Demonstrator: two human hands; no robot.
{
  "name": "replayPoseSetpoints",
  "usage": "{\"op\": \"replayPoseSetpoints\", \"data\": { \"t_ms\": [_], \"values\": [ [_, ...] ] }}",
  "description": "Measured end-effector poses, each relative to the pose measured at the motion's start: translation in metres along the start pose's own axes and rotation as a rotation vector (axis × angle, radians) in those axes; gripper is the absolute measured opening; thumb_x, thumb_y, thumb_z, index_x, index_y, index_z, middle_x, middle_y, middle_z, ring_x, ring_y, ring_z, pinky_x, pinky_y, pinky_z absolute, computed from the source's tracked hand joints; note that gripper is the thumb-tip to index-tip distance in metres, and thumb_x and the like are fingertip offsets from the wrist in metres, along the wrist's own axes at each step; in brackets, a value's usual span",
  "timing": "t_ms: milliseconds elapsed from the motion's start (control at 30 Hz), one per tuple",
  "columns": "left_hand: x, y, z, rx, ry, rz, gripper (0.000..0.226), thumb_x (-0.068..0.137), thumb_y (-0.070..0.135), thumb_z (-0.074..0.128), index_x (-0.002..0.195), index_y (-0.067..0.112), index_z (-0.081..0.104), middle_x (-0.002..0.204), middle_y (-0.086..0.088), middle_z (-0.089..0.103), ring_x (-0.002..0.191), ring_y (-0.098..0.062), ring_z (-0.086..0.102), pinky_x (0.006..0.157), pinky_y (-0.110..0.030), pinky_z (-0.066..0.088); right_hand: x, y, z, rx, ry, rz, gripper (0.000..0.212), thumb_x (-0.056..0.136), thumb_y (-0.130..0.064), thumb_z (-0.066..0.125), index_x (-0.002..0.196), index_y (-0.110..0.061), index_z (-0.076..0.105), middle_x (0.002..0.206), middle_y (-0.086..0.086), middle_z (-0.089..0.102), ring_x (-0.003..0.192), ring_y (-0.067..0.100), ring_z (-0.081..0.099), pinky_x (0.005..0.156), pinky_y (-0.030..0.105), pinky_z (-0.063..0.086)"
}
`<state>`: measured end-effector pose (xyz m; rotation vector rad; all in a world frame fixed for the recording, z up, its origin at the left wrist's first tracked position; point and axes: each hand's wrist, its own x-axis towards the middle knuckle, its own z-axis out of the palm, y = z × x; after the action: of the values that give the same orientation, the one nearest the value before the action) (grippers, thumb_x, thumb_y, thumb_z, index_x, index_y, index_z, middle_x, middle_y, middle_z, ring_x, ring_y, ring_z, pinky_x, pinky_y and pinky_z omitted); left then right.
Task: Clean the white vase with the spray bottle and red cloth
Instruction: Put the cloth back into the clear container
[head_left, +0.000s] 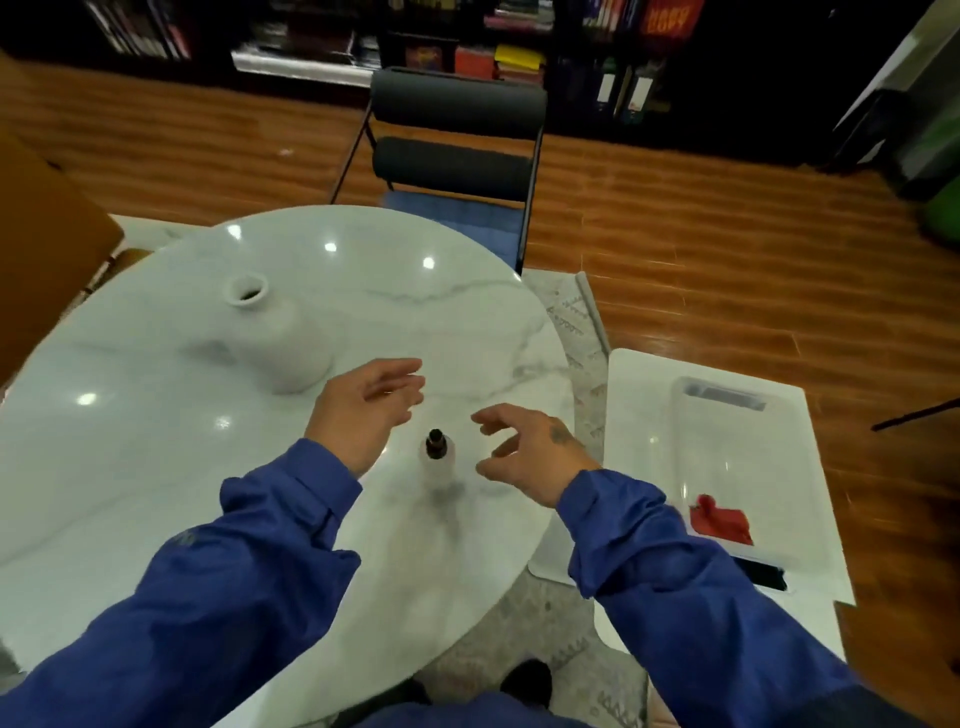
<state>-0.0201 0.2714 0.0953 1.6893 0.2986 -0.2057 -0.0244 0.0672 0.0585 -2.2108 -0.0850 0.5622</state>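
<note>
The white vase (283, 335) stands upright on the round white marble table (156, 467), left of centre. A small clear spray bottle (438, 457) with a dark cap stands near the table's right side. My left hand (366, 410) hovers open just left of the bottle, palm turned inward. My right hand (530, 449) hovers open just right of it, fingers curled. Neither hand touches the bottle. The red cloth (722, 522) lies inside a clear plastic tray (727, 441) on a low white side table to the right.
A dark padded chair (457, 140) stands at the table's far side. The white side table (649, 374) sits low beside the marble table's right edge, with a black object (763, 574) near its front. A brown cardboard box (41, 249) is at left. Bookshelves line the back.
</note>
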Motion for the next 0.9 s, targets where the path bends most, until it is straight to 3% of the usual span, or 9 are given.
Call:
{"op": "replayPoseSetpoints", "data": {
  "t_ms": [133,233,367,600,700,833,900],
  "values": [
    [0.007,-0.042,-0.027,0.093,-0.119,-0.144,0.033,0.087,0.001,0.059,0.109,0.024,0.065,0.114,-0.006,0.067,0.103,-0.02,0.066,0.092,-0.037,0.053,0.014,-0.007,0.04,0.04,0.005,0.049,0.064,0.08,-0.02,0.075,0.137,-0.032,0.049,0.126,-0.01,0.052,0.095,0.012,0.061,0.079,0.025,0.054],
    [0.008,-0.06,-0.025,0.133,-0.232,-0.189,0.04,0.086,-0.003,0.056,0.114,0.025,0.064,0.119,-0.004,0.066,0.104,-0.018,0.066,0.093,-0.037,0.053,0.018,-0.009,0.055,0.07,0.071,0.061,0.06,0.079,-0.022,0.077,0.133,-0.03,0.052,0.123,-0.012,0.053,0.089,0.011,0.062,0.075,0.021,0.052],
    [0.013,-0.068,-0.023,0.184,-0.293,-0.173,0.044,0.084,-0.003,0.052,0.111,0.028,0.067,0.114,0.007,0.069,0.1,-0.012,0.068,0.095,-0.039,0.053,0.019,-0.012,0.066,0.11,0.138,0.065,0.043,0.078,-0.025,0.078,0.117,-0.028,0.061,0.109,-0.013,0.062,0.083,0.006,0.064,0.067,0.014,0.05],
    [0.033,-0.032,0.019,0.183,-0.353,-0.05,0.036,0.086,0.003,0.056,0.11,0.027,0.07,0.109,0.01,0.071,0.099,-0.012,0.068,0.09,-0.034,0.054,0.008,-0.007,0.015,0.187,0.31,0.081,0.039,0.073,-0.032,0.078,0.109,-0.034,0.063,0.098,-0.019,0.066,0.078,-0.003,0.063,0.057,0.005,0.046],
    [0.043,-0.01,0.062,0.105,-0.393,-0.011,0.03,0.087,0.004,0.059,0.109,0.019,0.07,0.11,0.004,0.071,0.098,-0.014,0.069,0.086,-0.031,0.056,-0.003,0.008,-0.037,0.225,0.449,0.078,0.034,0.07,-0.032,0.081,0.099,-0.038,0.064,0.093,-0.02,0.066,0.074,0.003,0.064,0.062,0.011,0.051],
    [0.052,-0.005,0.136,0.082,-0.452,-0.068,0.03,0.086,0.003,0.06,0.109,0.02,0.069,0.109,0.001,0.071,0.098,-0.018,0.069,0.085,-0.031,0.057,-0.027,0.056,-0.111,0.297,0.633,0.115,0.028,0.07,-0.029,0.081,0.092,-0.03,0.065,0.089,-0.011,0.068,0.072,0.017,0.066,0.067,0.042,0.06],
    [0.055,-0.012,0.176,0.099,-0.492,-0.103,0.031,0.086,0.003,0.061,0.105,0.025,0.068,0.11,-0.001,0.07,0.1,-0.022,0.068,0.087,-0.034,0.056,-0.04,0.088,-0.143,0.304,0.696,0.129,0.028,0.072,-0.023,0.081,0.094,-0.028,0.065,0.085,-0.01,0.068,0.07,0.018,0.066,0.065,0.048,0.059]
  ]
}}
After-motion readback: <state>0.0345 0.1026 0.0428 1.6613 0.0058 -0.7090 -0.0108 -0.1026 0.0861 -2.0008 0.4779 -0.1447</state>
